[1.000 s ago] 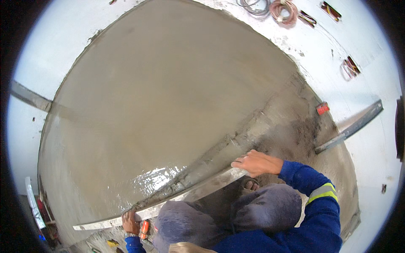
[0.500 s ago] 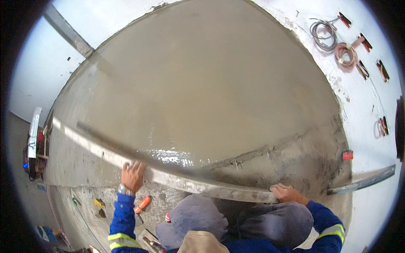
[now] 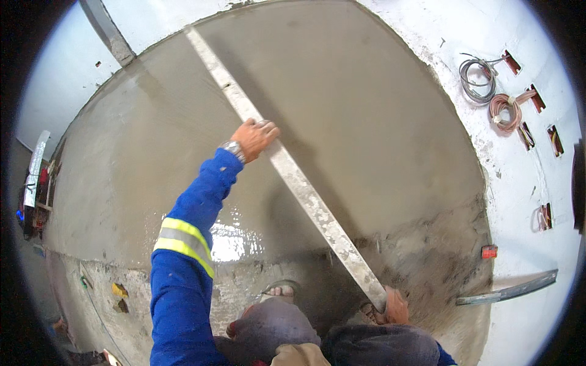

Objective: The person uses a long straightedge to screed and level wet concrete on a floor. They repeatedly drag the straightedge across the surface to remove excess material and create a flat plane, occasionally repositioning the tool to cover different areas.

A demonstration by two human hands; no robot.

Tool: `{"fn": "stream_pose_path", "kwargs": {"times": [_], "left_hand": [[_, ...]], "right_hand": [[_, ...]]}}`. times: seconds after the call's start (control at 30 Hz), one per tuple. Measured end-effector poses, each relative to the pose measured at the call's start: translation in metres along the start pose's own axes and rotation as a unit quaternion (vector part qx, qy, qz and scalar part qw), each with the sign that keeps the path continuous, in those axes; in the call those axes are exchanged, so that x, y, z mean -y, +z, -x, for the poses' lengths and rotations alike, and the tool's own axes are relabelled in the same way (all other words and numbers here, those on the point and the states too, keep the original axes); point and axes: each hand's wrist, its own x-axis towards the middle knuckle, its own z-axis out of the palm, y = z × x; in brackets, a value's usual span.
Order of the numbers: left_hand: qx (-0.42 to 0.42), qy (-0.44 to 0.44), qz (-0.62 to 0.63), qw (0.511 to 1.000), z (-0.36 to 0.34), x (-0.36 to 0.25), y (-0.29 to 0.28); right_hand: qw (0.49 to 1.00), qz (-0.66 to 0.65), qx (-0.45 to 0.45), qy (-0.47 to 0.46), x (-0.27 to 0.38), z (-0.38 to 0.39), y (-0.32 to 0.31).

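Note:
A long, pale straightedge (image 3: 315,210), spattered with dried mortar, lies diagonally over the smooth wet mortar floor (image 3: 384,134). My left hand (image 3: 255,139) reaches far forward and grips it above its middle, fingers wrapped over the top. At the near end, low in the view, my right hand (image 3: 395,307) is closed around the bar, partly hidden by it and by my knee. The far tip extends toward the back wall. Whether the bar's whole underside touches the mortar cannot be made out.
Darker, rougher mortar (image 3: 427,268) borders the smooth area at the right. A metal channel (image 3: 510,288) and a small red box (image 3: 489,251) are by the right wall, where cable coils (image 3: 505,114) hang. Yellow pieces (image 3: 119,290) lie at left near my sandalled foot (image 3: 281,289).
The straightedge has swung from lying across in front of my knees to a diagonal, its far end moving forward and right. My left hand went forward with it; my right hand shifted slightly nearer.

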Motion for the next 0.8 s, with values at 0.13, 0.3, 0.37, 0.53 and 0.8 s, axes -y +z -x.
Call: {"fn": "stream_pose_path", "kwargs": {"times": [0.13, 0.3, 0.37, 0.53, 0.8], "left_hand": [[-0.053, 0.049, 0.001, 0.997, -0.084, -0.007, 0.013], [-0.078, 0.092, 0.012, 0.993, -0.184, -0.028, 0.021], [-0.099, 0.108, -0.003, 0.989, -0.222, -0.036, 0.027], [-0.078, 0.049, -0.020, 0.996, -0.286, -0.040, 0.005], [-0.069, 0.028, -0.069, 0.995, -0.347, -0.034, -0.015]], "right_hand": [[0.993, -0.011, -0.007, 0.121, 0.020, -0.011, -0.005], [0.983, -0.030, -0.042, 0.177, 0.015, -0.027, -0.005], [0.978, -0.027, -0.077, 0.193, 0.003, -0.029, 0.006], [0.974, -0.055, -0.118, 0.185, -0.005, -0.069, -0.024], [0.955, -0.133, -0.078, 0.253, 0.017, -0.104, -0.060]]}}
